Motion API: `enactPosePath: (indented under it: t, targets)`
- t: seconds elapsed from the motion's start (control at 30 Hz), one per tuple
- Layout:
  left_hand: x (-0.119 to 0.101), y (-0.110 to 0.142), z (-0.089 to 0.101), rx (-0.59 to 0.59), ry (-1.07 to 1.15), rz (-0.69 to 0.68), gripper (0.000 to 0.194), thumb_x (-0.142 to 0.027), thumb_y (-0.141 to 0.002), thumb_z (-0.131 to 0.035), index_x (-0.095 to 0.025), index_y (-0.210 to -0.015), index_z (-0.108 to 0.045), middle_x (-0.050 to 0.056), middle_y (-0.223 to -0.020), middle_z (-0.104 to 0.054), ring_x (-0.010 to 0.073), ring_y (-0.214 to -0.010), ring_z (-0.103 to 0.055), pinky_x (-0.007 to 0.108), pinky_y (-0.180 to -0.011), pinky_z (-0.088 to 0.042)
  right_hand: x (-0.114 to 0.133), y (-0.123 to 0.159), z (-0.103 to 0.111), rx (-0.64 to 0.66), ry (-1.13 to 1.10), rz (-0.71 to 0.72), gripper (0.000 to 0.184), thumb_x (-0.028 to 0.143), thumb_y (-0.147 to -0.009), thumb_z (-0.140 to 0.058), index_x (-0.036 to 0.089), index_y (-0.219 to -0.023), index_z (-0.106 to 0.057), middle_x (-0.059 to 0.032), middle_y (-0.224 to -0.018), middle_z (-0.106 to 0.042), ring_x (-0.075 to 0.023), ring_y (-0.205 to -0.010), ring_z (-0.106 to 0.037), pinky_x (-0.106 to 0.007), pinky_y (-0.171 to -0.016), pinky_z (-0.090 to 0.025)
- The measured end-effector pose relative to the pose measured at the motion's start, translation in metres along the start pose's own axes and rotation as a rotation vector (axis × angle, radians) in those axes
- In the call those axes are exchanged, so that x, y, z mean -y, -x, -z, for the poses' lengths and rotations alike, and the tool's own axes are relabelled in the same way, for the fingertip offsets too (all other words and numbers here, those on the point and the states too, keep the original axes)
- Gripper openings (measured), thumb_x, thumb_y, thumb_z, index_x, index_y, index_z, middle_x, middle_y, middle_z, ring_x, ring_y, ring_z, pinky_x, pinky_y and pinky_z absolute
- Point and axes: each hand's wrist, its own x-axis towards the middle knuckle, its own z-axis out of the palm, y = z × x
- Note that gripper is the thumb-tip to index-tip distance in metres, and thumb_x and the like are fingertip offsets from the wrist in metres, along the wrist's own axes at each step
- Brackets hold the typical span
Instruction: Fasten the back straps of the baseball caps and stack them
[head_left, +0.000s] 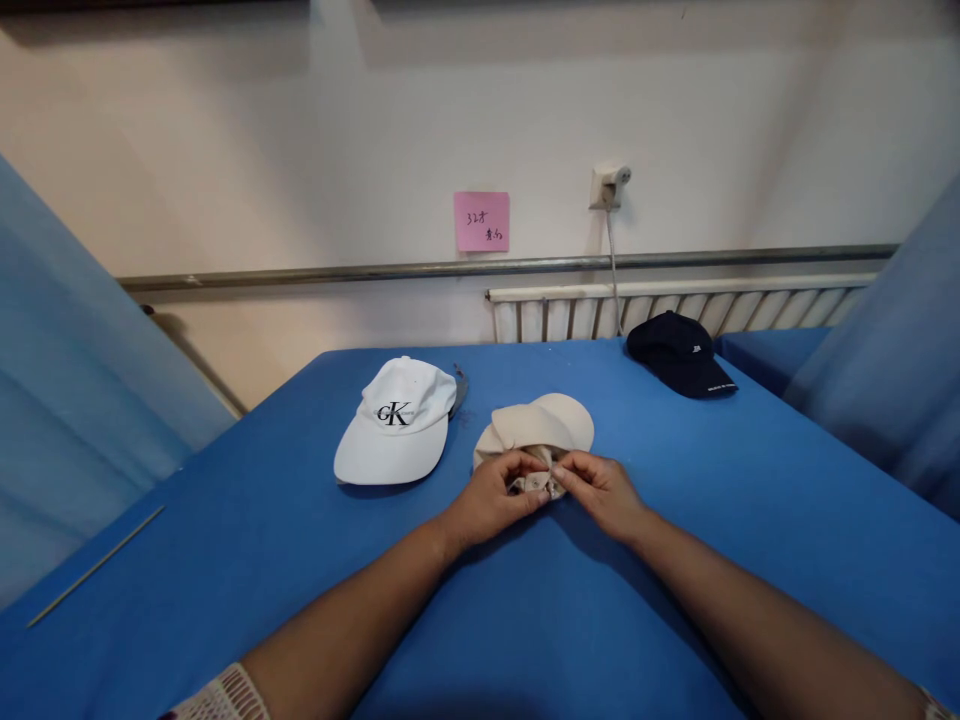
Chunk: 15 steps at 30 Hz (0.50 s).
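Table [675,520], blue-covered, fills lower frame. White cap [395,420] left of centre; dark cap [681,354] upper right. Beige cap [541,428] at centre, its near edge pinched by both hands: left hand [491,497] and right hand [604,490], fingertips closed tight on bunched fabric.

"GK" in black on the white cap [396,420], handwritten "32" on the pink note [481,221], small unreadable white print on the dark cap [681,353]

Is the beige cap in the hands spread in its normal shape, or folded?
Folded: the beige cap lies crumpled on the table, its back bunched between the left hand and right hand.
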Motion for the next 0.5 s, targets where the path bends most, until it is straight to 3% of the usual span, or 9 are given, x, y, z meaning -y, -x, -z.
enactPosePath:
  t: [0.17, 0.27, 0.37, 0.5]
  targets:
    - [0.001, 0.001, -0.006, -0.08, -0.127, -0.01, 0.021, -0.024, -0.075, -0.065, -0.015, -0.094, -0.067, 0.005, -0.091, -0.069, 0.0165, -0.08, -0.062, 0.027, -0.075, -0.048, 0.0, 0.0, -0.002, -0.016, 0.063, -0.001, 0.027, 0.041, -0.087, -0.053, 0.019, -0.074, -0.061, 0.0043, -0.057, -0.051, -0.01, -0.052, -0.043, -0.022, -0.051, -0.033]
    - [0.001, -0.001, -0.007, -0.126, -0.058, 0.025, 0.019, -0.027, -0.075, -0.066, -0.013, -0.089, -0.067, 0.005, -0.086, -0.069, 0.0158, -0.077, -0.061, 0.026, -0.072, -0.048, 0.004, 0.002, -0.005, -0.109, 0.004, -0.005, 0.02, 0.04, -0.084, -0.058, 0.02, -0.08, -0.058, 0.0042, -0.06, -0.053, -0.0098, -0.05, -0.044, -0.022, -0.049, -0.035]
    - [-0.004, -0.002, -0.007, -0.193, 0.07, 0.055, 0.021, -0.03, -0.073, -0.069, -0.013, -0.085, -0.066, 0.005, -0.083, -0.069, 0.0145, -0.073, -0.061, 0.025, -0.069, -0.048, 0.012, 0.007, -0.007, -0.232, 0.014, 0.111, 0.014, 0.032, -0.082, -0.062, 0.02, -0.085, -0.055, 0.0002, -0.08, -0.057, -0.0095, -0.055, -0.049, -0.023, -0.053, -0.042]
    - [-0.008, -0.001, -0.007, -0.228, 0.117, 0.07, 0.024, -0.032, -0.072, -0.072, -0.012, -0.085, -0.066, 0.007, -0.085, -0.069, 0.015, -0.074, -0.062, 0.026, -0.07, -0.048, 0.021, 0.013, -0.007, -0.178, 0.09, 0.278, 0.008, 0.027, -0.083, -0.062, 0.02, -0.085, -0.058, -0.0069, -0.105, -0.052, -0.0129, -0.075, -0.058, -0.027, -0.066, -0.05]
